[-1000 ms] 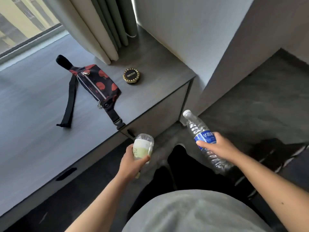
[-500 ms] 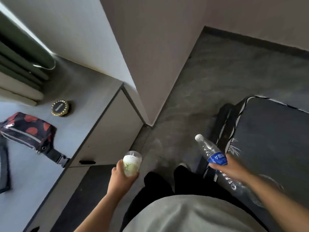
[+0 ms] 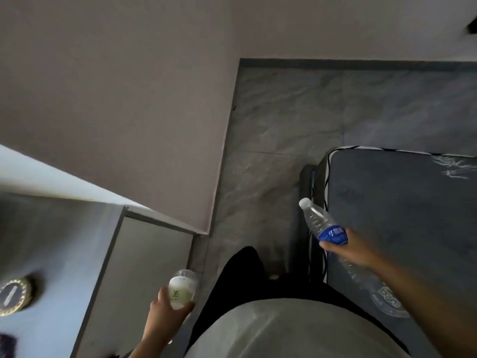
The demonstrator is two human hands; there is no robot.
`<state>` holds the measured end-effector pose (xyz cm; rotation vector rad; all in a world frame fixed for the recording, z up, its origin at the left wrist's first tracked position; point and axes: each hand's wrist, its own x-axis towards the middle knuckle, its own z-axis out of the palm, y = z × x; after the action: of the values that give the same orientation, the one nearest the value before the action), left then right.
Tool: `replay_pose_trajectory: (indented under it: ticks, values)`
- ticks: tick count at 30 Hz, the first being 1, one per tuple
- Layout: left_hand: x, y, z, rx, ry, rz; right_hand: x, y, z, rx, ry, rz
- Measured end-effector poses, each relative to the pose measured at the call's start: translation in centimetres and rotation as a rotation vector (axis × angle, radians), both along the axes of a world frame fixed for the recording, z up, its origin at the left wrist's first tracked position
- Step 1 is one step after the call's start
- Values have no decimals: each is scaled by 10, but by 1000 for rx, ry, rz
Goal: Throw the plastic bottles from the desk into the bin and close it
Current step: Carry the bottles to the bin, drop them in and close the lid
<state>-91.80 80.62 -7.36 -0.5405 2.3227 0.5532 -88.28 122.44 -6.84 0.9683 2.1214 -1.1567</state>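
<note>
— At seven o'clock, what did the left hand (image 3: 165, 312) carry?
— Its grip wrapped a small domed clear plastic cup (image 3: 181, 289) of pale liquid, beside the smooth grey desk (image 3: 64, 254).
— And at three o'clock?
— The right hand (image 3: 353, 250) clasped a ribbed, blue-labelled clear bottle (image 3: 324, 226) over the dark mattress (image 3: 413, 215).

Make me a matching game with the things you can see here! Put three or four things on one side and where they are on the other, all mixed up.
Things:
1. clear water bottle with blue label
2. small bottle with pale green drink
3. round black and gold tin
4. dark mattress

Places:
A. lying on the grey desk top
B. held in the left hand
C. at the right, beside the grey floor
D. held in the right hand

Pairs: 1-D, 2-B, 3-A, 4-C
</note>
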Motion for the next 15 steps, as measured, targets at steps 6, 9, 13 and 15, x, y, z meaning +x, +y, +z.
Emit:
replay_pose_trajectory:
  ticks: [6, 9, 13, 15]
  values:
    - [-95, 42, 2, 8, 0, -173, -10, 25, -5, 15, -43, -173]
    - [-152, 82, 3, 44, 36, -226, -3, 47, -12, 10, -149, -318]
    - [-227, 145, 3, 38, 76, -374, -9, 92, -22, -41, -343, -391]
    - [-262, 177, 2, 51, 96, -390, -24, 120, -27, -45, -370, -427]
